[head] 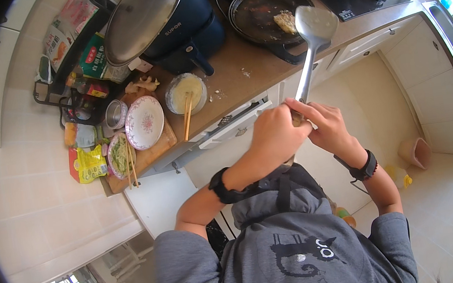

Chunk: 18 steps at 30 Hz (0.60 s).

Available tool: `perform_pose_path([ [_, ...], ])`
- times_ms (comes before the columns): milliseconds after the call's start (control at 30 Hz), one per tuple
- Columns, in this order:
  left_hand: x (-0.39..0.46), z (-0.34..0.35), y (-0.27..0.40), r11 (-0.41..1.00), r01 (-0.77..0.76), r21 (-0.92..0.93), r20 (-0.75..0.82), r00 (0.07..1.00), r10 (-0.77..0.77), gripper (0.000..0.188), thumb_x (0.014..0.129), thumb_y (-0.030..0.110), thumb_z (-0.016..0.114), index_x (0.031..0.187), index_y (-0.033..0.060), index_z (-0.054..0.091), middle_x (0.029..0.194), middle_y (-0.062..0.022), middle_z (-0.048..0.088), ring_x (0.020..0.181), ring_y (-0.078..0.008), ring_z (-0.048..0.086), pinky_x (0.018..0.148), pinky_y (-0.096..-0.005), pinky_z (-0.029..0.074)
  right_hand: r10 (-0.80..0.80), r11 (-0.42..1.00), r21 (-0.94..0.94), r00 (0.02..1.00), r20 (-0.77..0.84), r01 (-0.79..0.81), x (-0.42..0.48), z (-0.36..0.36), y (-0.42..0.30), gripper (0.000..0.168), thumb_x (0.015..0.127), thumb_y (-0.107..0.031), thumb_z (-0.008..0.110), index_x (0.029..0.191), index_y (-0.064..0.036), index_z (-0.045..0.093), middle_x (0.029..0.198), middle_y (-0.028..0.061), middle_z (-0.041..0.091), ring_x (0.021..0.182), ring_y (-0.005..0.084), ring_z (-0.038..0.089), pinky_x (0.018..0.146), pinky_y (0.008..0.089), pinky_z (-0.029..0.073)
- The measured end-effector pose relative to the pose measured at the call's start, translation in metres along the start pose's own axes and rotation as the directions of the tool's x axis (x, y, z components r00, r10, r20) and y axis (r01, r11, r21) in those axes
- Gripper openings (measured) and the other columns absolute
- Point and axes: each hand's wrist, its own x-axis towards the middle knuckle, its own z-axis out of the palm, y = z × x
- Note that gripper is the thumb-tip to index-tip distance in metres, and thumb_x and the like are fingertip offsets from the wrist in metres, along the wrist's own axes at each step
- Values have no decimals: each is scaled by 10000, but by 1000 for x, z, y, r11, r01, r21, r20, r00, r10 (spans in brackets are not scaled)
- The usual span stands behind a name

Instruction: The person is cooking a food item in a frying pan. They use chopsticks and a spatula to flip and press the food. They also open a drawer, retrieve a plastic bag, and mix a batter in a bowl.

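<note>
My left hand (278, 130) is wrapped around the handle of a metal spatula (308, 71), and the fingers of my right hand (327, 117) close on it just beside. The spatula points up and away from me, its broad blade overlapping the rim of a black frying pan (254, 14) in the picture. A browned piece of food (286, 22) lies in the pan near the blade, with reddish bits and crumbs around it. To the left, a bowl of pale batter (180, 91) has wooden chopsticks (189, 116) resting in it.
A dark blue SUPOR cooker (190, 38) with a leaning glass lid (144, 18) stands left of the pan. A flowered plate (145, 122), a small metal bowl (116, 114), ginger (142, 85) and a dish of shredded greens (121, 156) are further left. One drawer (237, 124) sticks out below the counter.
</note>
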Motion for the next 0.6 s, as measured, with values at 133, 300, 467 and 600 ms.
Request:
perform_pose_path([
  [133,7,7,0,978,-9,209,-15,1000,12,342,701,226,601,851,-71,522,701,-227,601,705,-366,602,657,-419,486,-3,994,-110,1000,-23,0,2,15,13,556,619,-40,610,1163,-98,511,557,13,478,506,172,531,477,284,428],
  [300,28,-34,-20,927,-96,363,80,994,72,295,753,190,565,855,-81,507,783,-267,594,745,-373,601,697,-432,477,-118,973,-194,992,46,125,34,43,35,416,689,-119,595,1093,-73,505,525,9,495,494,173,555,433,290,416],
  [467,69,-106,-30,971,80,227,220,967,-131,348,756,233,618,975,-22,526,702,-78,579,453,-123,528,400,-246,399,-109,973,-201,994,16,110,95,71,37,233,752,-176,568,950,-76,498,486,39,495,417,210,546,365,309,395],
  [600,101,-141,-32,976,170,139,275,940,-203,241,780,177,586,939,2,541,667,-24,536,398,-64,445,354,-204,335,-68,964,-260,998,-18,61,139,85,45,149,757,-182,553,789,-52,488,509,63,534,449,226,573,384,308,413],
])
